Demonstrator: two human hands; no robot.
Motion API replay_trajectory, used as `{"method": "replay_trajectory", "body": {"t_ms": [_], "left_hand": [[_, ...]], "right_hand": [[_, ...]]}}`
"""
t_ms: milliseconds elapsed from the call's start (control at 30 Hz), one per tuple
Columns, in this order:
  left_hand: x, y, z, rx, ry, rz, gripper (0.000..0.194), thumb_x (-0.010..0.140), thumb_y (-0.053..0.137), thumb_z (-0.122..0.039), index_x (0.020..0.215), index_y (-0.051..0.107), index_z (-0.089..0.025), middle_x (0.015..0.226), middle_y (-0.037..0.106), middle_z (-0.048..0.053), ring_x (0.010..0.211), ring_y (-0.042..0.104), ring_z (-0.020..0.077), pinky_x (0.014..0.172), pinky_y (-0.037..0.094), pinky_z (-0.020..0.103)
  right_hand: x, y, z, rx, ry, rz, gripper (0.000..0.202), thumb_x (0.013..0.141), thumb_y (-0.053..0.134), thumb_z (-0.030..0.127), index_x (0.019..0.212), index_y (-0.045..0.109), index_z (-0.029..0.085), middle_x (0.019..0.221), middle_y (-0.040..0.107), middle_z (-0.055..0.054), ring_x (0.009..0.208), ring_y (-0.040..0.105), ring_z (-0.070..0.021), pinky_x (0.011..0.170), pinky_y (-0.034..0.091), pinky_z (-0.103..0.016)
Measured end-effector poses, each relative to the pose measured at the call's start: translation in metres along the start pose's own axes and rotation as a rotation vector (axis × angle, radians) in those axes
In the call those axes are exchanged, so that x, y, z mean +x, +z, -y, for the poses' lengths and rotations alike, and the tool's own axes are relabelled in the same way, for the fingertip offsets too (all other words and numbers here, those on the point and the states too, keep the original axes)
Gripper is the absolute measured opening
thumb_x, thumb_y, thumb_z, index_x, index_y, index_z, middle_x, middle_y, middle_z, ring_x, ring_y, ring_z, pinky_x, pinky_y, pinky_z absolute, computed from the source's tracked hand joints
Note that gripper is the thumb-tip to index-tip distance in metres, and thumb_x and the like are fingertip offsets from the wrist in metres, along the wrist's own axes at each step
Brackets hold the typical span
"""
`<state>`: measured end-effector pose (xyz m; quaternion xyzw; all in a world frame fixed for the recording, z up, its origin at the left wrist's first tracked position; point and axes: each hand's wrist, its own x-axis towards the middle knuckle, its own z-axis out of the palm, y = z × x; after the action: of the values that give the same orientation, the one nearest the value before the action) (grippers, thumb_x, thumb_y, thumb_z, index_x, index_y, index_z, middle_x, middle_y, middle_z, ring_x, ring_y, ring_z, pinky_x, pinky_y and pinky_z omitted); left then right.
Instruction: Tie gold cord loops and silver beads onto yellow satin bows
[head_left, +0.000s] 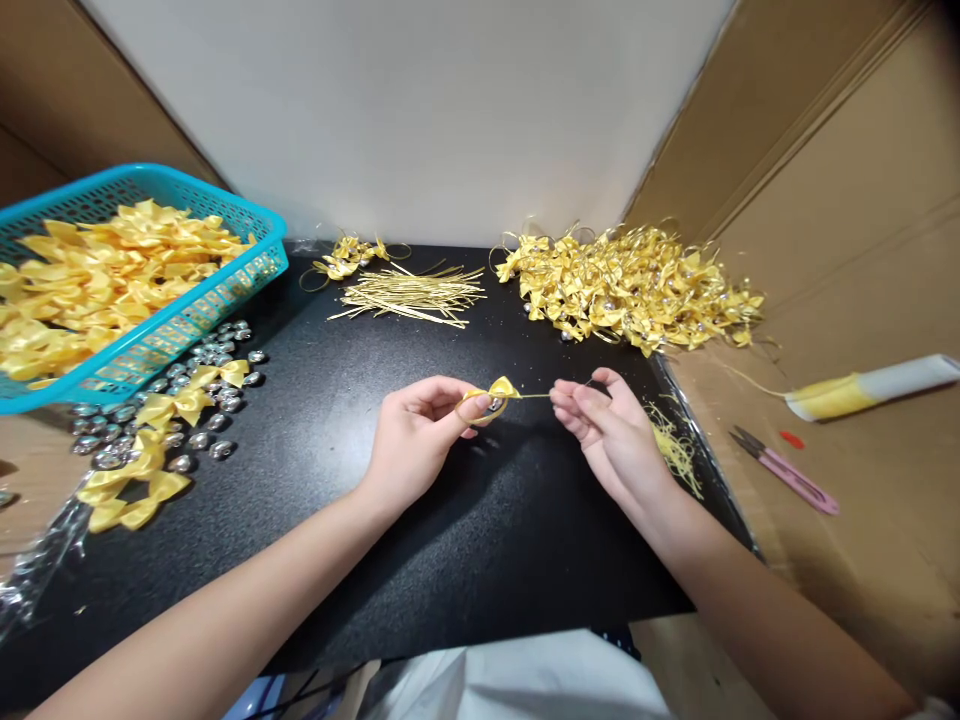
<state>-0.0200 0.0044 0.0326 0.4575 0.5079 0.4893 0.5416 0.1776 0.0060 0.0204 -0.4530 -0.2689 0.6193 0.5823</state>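
While the left hand [417, 430] pinches a bow [504, 386] (glossy yellow), the right hand [611, 425] grips thread [535, 396].

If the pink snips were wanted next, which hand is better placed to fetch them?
Probably the right hand: it is nearer the pink snips, lying on its side, and holds only yellow thread, while the left hand holds the bow.

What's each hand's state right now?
Left hand: closed, holding a shiny yellow ribbon bow.
Right hand: closed, pinching a thin yellow thread stretched from the bow.
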Motion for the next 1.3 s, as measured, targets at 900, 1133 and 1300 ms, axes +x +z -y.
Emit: {"method": "replay_trajectory", "body": {"t_ms": [900, 1133, 1300], "left_hand": [[-0.001, 0.010, 0.018, 0.067, -0.052, 0.210, 0.019, 0.073, 0.076, -0.030, 0.070, 0.066, -0.013, 0.086, 0.075, 0.008, 0.077, 0.068, 0.0149, 0.071, 0.052, 0.023], [0.000, 0.009, 0.015, 0.116, -0.021, 0.129, 0.020, 0.074, 0.075, -0.030, 0.071, 0.069, -0.012, 0.082, 0.074, 0.007, 0.076, 0.066, 0.0144, 0.071, 0.050, 0.023], [0.000, 0.010, 0.012, 0.082, -0.020, 0.067, 0.019, 0.071, 0.076, -0.030, 0.067, 0.068, -0.013, 0.079, 0.073, 0.006, 0.070, 0.063, 0.0125, 0.066, 0.048, 0.022]], "right_hand": [[-0.013, 0.003, 0.005, -0.268, -0.049, 0.252, 0.020, 0.085, 0.055, 0.036, 0.092, 0.066, 0.021, 0.062, 0.035, 0.003, 0.059, 0.035, -0.0116, 0.061, 0.041, -0.027], [-0.027, 0.009, 0.005, -0.197, 0.064, 0.423, 0.015, 0.082, 0.062, 0.034, 0.085, 0.066, 0.020, 0.061, 0.046, 0.002, 0.063, 0.044, -0.0124, 0.067, 0.043, -0.029], [-0.033, 0.012, 0.000, -0.097, 0.135, 0.473, 0.024, 0.082, 0.068, 0.044, 0.081, 0.057, 0.023, 0.064, 0.050, 0.004, 0.062, 0.048, -0.0112, 0.072, 0.048, -0.030]]}}
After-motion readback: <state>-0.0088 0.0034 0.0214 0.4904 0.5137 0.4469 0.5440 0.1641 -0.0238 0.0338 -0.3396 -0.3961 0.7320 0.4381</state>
